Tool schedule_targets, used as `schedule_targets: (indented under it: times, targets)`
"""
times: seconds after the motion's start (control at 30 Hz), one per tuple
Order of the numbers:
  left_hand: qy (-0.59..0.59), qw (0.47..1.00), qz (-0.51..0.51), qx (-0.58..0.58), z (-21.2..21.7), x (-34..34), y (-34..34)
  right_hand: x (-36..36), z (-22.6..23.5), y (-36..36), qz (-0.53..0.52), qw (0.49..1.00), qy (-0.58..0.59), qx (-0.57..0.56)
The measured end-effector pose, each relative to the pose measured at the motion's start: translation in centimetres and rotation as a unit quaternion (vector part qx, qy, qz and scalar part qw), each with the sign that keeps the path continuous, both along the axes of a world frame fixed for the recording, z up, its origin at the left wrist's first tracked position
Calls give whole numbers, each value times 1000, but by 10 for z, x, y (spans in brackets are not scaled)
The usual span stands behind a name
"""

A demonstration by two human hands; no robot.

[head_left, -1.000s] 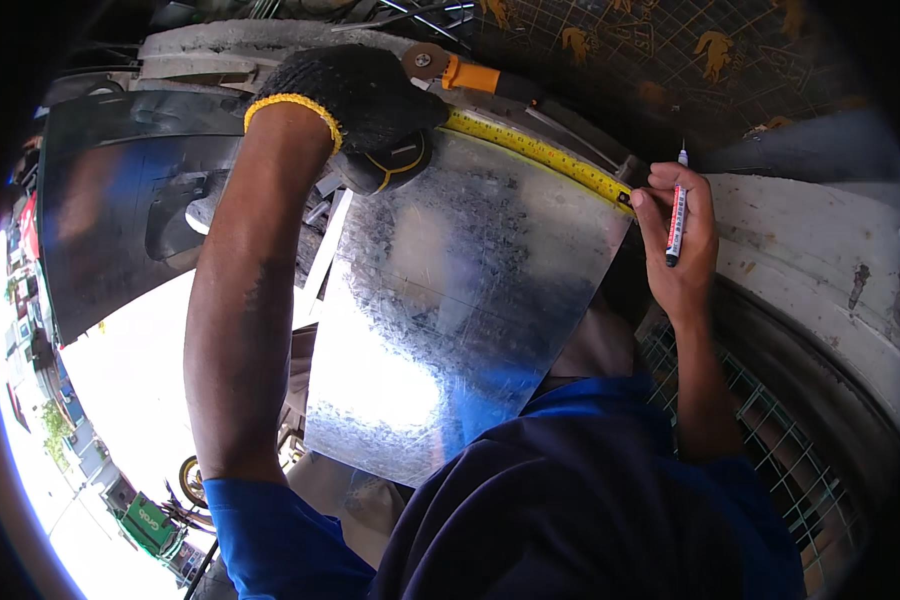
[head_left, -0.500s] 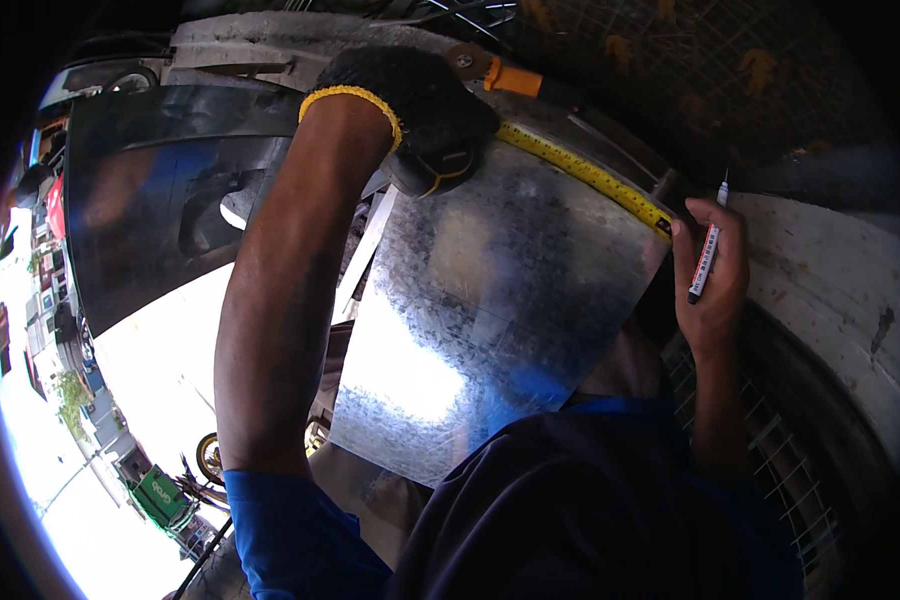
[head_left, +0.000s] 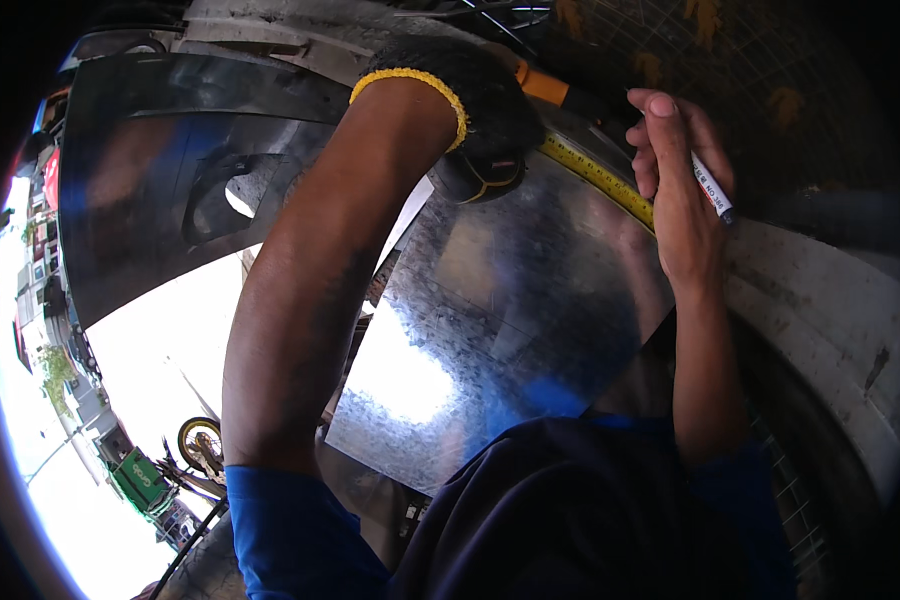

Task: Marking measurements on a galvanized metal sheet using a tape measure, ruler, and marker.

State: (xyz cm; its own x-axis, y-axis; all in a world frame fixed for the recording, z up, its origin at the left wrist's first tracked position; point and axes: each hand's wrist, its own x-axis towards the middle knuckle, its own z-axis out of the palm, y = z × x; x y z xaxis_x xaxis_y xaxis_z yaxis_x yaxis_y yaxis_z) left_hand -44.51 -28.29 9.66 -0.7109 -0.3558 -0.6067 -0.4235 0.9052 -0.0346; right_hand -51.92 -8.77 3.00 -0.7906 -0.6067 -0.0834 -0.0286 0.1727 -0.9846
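My left hand (head_left: 460, 95), in a black knit glove with a yellow cuff, is closed around a dark tape measure case (head_left: 482, 178) at the far edge of a shiny metal sheet (head_left: 510, 290). From it the yellow tape (head_left: 605, 182) runs out along that edge to the right. My bare right hand (head_left: 682, 195) is above the tape's outer end. A white marker pen (head_left: 710, 190) is held in it, with the dark end sticking out to the right. The hand hides the pen's middle and the very end of the tape.
Beyond the gloved hand lies a tool with an orange handle (head_left: 543, 85). A large dark glossy panel (head_left: 120, 200) stands at the left. A pale ledge (head_left: 820, 290) runs along the right. A wheel (head_left: 200, 440) and green box (head_left: 140, 480) show at lower left.
My right hand has come off the tape's end and moved farther up, turning the marker in its grip. My left hand appears farther right in the picture, still on the tape measure.
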Motion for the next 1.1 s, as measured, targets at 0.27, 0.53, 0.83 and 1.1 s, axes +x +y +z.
schedule_targets:
  times: [0.27,0.53,0.83,1.1]
  targets:
    - [23,1000,10,6,-1,7,4,10,-22,-19,-54,998,-25,24]
    - [35,998,-24,38,-3,13,-4,16,-19,-22,-87,995,11,49]
    - [45,996,-59,56,-4,16,-18,17,-20,-23,-71,993,42,86]
    - [72,995,-56,47,-10,12,-9,17,-18,-22,-71,992,36,101]
